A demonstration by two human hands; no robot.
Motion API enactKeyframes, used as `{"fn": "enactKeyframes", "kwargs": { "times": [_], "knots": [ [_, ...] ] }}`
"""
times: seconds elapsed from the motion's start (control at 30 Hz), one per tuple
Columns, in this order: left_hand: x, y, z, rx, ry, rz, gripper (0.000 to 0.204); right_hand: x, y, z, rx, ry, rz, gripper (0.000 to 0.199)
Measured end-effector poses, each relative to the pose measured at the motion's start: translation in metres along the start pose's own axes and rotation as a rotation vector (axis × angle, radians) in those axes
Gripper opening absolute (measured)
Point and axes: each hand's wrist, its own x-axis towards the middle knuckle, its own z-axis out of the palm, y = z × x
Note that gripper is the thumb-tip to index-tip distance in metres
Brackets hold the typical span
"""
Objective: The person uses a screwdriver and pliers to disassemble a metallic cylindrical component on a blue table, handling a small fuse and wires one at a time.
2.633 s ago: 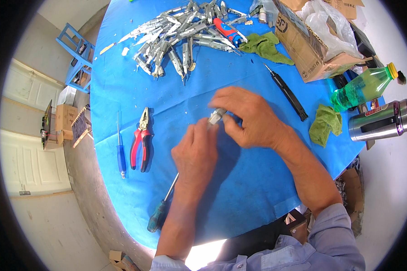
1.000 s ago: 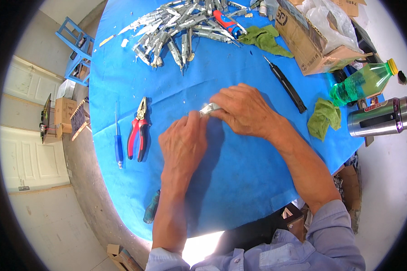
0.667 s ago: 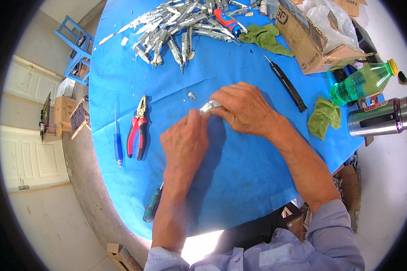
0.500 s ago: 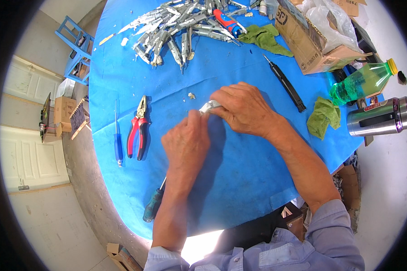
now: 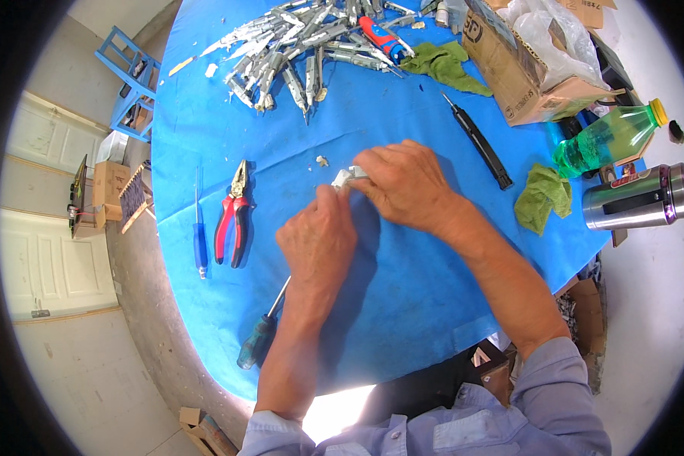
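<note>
Both hands meet over the middle of the blue-covered table (image 5: 418,304). Between them is a small white-and-grey part (image 5: 343,178), mostly covered by fingers, so its kind is unclear. My left hand (image 5: 318,239) pinches its near end. With bent fingers, my right hand (image 5: 406,181) grips the far end. A small pale crumb (image 5: 322,161) lies just beyond. Beside my left forearm rests a teal-handled screwdriver (image 5: 258,340). Red-and-black combination pliers (image 5: 231,228) and a blue-handled screwdriver (image 5: 200,247) lie further left.
A heap of slim grey metal parts (image 5: 304,45) covers the far side, beside a red-and-blue tool (image 5: 380,38) and a green cloth (image 5: 448,68). To the right are a black-handled pointed tool (image 5: 482,148), another cloth (image 5: 543,199), a cardboard box (image 5: 536,102), a green bottle (image 5: 608,140) and a steel flask (image 5: 634,199).
The held part has turned slightly between my fingers. My left hand has shifted a little to the right, uncovering more of the teal screwdriver's shaft.
</note>
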Motion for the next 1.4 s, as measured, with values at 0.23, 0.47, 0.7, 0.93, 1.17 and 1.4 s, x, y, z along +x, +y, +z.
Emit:
{"fn": "enactKeyframes", "kwargs": {
  "times": [0.23, 0.47, 0.7, 0.93, 1.17, 1.4],
  "knots": [
    [-0.001, 0.003, 0.001, 0.044, -0.035, -0.033, 0.028, -0.002, -0.008, 0.002, -0.008, 0.022, 0.051, 0.022],
    [-0.001, 0.004, 0.001, 0.045, -0.038, -0.042, 0.028, -0.006, -0.014, 0.004, -0.020, 0.046, 0.100, 0.020],
    [0.001, 0.005, 0.002, 0.056, -0.037, -0.061, 0.029, -0.008, -0.020, 0.004, -0.052, 0.057, 0.134, 0.019],
    [0.000, 0.009, 0.003, 0.073, -0.019, -0.084, 0.029, -0.009, -0.023, 0.008, -0.112, 0.100, 0.136, 0.017],
    [0.002, 0.006, 0.007, 0.039, 0.011, -0.068, 0.030, -0.007, -0.020, 0.010, -0.113, 0.167, 0.143, 0.018],
    [0.001, 0.008, 0.006, 0.030, -0.004, -0.077, 0.029, -0.007, -0.019, 0.007, -0.084, 0.194, 0.115, 0.016]
  ]
}}
